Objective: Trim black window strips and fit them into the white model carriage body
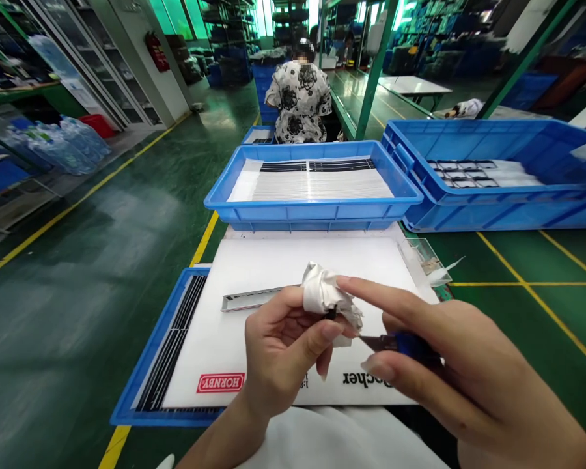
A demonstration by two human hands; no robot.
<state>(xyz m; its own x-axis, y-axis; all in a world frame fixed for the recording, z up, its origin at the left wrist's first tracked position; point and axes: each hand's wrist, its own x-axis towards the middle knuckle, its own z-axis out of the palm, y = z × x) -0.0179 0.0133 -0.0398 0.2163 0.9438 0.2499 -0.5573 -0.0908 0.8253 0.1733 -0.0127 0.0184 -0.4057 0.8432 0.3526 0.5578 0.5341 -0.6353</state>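
We hold a crumpled white wad (pixel 325 293) in our left grip (pixel 283 352), the fingers curled closely around it, above the middle of the white counter (pixel 273 254). A small black piece (pixel 331 314) shows under the wad, near the thumb. Our right grip (pixel 469 352) is closed on a blue-handled knife (pixel 415 346), its pointed blade just beside the left fingertips, while our right index finger reaches out to the wad. Behind the left grip, we see a narrow pale strip (pixel 254 298) lying on the counter. A red label (pixel 220 382) reads upside down to us near the counter's near left corner. One blue tray (pixel 317 212) of white and black strips stands at the far edge; another blue tray (pixel 170 417) juts out past the left edge. A clear box (pixel 424 251) sits at the right edge.
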